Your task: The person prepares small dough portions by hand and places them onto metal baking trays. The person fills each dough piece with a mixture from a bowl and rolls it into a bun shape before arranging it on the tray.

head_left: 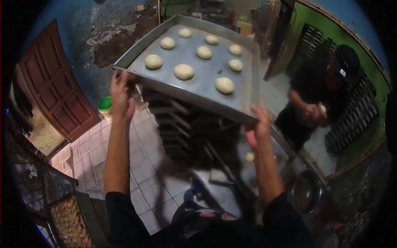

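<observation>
Held up in front of me is a large square metal baking tray (165,76) with raised sides. Several round pale dough balls (183,72) lie spaced apart on its bottom. My left hand (122,93) grips the near left corner, and my right hand (259,126) grips the near right corner. Both arms are stretched out, and the tray slants slightly down toward the right. Beneath it stands a tall stack of dark trays (175,128), partly hidden by the held one.
At the right a co-worker (320,91) in black works a small piece of dough in both hands. Stacked trays (355,111) line the green wall. A metal bowl (306,191) sits at the lower right, a green-lidded bucket (105,106) near the brown door (58,82), and a tray of browned pieces (71,223) lower left.
</observation>
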Demonstrator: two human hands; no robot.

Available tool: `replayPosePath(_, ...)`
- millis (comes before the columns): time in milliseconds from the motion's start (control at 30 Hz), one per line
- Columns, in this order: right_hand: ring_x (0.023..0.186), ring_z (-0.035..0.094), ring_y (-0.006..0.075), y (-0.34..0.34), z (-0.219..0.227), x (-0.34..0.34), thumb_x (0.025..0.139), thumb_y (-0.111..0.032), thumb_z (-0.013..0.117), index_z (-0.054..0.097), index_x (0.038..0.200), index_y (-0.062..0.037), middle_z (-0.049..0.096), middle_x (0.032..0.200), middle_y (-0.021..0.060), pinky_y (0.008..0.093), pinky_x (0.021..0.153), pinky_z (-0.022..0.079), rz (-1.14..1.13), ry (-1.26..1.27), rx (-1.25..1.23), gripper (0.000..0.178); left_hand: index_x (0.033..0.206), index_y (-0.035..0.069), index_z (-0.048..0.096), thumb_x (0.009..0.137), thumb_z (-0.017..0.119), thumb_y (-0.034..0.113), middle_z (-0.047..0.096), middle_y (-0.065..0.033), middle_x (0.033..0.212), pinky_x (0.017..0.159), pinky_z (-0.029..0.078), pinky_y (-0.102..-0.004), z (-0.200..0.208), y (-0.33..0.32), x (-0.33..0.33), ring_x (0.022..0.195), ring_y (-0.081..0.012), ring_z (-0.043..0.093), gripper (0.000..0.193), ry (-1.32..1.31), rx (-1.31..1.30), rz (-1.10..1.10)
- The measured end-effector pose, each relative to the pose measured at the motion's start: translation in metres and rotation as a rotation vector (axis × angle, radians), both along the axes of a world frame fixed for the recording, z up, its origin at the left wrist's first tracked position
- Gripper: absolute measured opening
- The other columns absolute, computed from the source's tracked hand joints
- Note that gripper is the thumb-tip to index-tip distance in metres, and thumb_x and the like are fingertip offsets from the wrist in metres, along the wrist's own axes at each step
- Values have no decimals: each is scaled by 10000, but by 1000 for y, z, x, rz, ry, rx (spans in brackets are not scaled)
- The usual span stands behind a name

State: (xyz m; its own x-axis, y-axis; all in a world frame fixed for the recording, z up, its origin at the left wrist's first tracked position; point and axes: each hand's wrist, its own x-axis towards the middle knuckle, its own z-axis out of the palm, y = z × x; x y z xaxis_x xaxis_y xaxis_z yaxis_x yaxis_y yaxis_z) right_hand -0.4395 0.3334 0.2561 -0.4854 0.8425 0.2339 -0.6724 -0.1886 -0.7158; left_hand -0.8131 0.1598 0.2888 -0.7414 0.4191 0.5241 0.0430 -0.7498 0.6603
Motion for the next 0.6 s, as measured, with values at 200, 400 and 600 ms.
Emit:
replayPosePath(200, 1188, 570, 218, 47, 15, -158, 954, -83, 591, 94, 1653, -94, 525, 1426, 124, 371, 1013, 491, -139, -2, 80, 857, 1559, 35, 343, 1036, 577, 471, 514, -115, 1442, 1111, 368, -377, 2, 134, -169, 1338, -236, 463, 720, 68, -397, 193)
replayPosePath(400, 1318, 530, 244, 86, 9, -145, 1047, -504, 543, 271, 1608, -39, 446, 1551, 182, 385, 1034, 473, -282, -780, 426, 778, 1635, 91, 218, 1029, 483, 586, 241, -121, 1692, 1231, 187, -497, -33, 110, -202, 1552, -317, 223, 826, 59, -691, -30)
replayPosePath(600, 1491, 342, 246, 201, -32, -143, 1049, -604, 433, 423, 1545, -39, 456, 1555, 188, 363, 1212, 266, -526, -441, -14, 752, 1604, 95, 295, 1046, 453, 555, 341, -120, 1626, 1205, 243, -460, -125, 121, -167, 1504, -268, 303, 741, 204, -442, 57)
